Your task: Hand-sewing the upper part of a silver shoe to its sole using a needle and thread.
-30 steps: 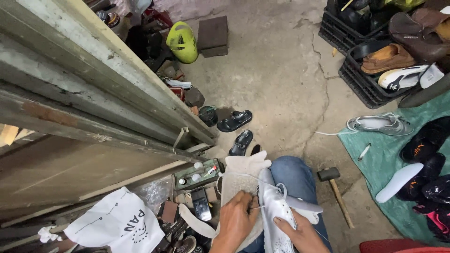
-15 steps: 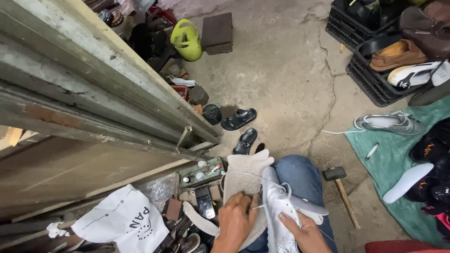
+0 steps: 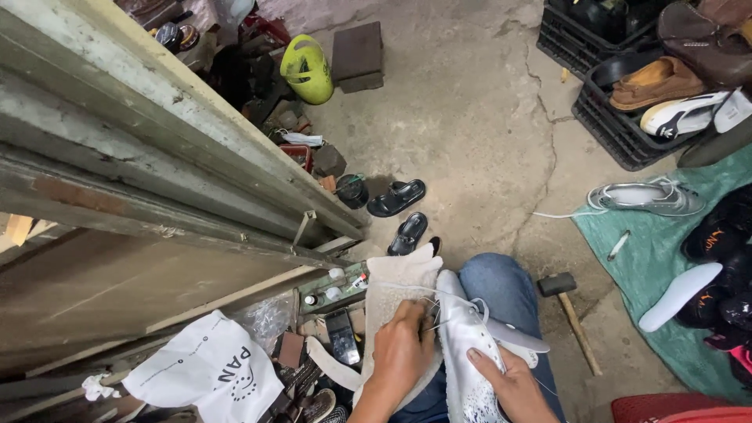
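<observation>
On lap, cracked concrete floor [image 3: 470,117]: white shoe [image 3: 462,345] over a fleece pad [image 3: 395,286].
Left hand [image 3: 403,348] fingers pinch white thread at the shoe's side; right hand [image 3: 509,380] fingers grip its upper. Black sandals [image 3: 399,211] and hammer [image 3: 572,317] lie on the floor, green tarp [image 3: 627,251] with shoes right, black crates [image 3: 619,129] top right, weathered wooden boards [image 3: 157,157] left.

Cracked concrete floor [image 3: 478,117], weathered, perhaps metal, shutter [image 3: 117,149], daylight
</observation>
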